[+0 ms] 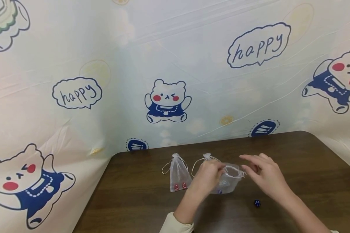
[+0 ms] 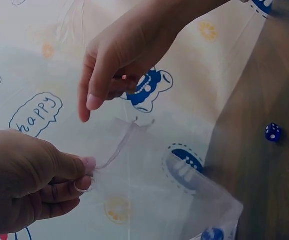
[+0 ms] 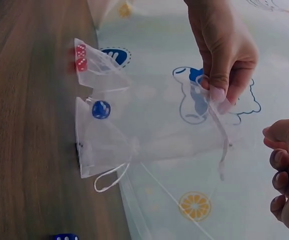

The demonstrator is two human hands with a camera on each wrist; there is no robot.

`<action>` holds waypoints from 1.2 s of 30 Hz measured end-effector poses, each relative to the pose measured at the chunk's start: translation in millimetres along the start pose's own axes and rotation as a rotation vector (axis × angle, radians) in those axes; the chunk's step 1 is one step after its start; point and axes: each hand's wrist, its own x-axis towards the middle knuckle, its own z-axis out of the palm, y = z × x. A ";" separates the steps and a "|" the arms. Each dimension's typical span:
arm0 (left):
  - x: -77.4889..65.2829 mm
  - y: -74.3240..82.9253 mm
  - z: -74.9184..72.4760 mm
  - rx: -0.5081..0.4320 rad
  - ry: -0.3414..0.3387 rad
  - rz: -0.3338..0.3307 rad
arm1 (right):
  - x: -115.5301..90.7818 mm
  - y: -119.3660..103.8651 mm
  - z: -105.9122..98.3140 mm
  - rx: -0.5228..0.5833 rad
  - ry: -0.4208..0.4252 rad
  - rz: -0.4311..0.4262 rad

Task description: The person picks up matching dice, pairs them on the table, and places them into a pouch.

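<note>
My left hand [image 1: 207, 177] pinches the rim of a sheer white drawstring bag [image 1: 231, 185] between thumb and fingers. The bag's mouth gapes toward the right, and a blue die [image 3: 101, 109] shows in its lower part. A thin drawstring [image 2: 118, 145] trails from the pinched rim. On the right of the mouth hovers my right hand [image 1: 269, 176], fingers loosely bent, holding nothing; the wrist views show a gap between it and the bag. A loose blue die [image 1: 257, 203] with white pips lies on the table below the right hand.
Left of the hands, a cinched sheer bag [image 1: 179, 171] with two red dice [image 1: 180, 186] lies on the brown table [image 1: 128, 194]. Another cinched bag [image 1: 207, 156] lies partly hidden behind the left hand. A printed cloth [image 1: 192, 64] hangs behind the table.
</note>
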 end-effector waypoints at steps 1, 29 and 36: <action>-0.2 -0.5 -0.6 -0.002 0.003 -0.004 | -0.8 0.7 -0.5 0.003 0.005 0.005; -3.5 -2.2 -11.6 0.030 0.081 0.035 | -65.8 49.1 3.7 -0.061 -0.620 0.358; -2.7 -1.3 -11.1 0.030 0.074 0.036 | -75.5 58.4 2.6 -0.021 -0.776 0.351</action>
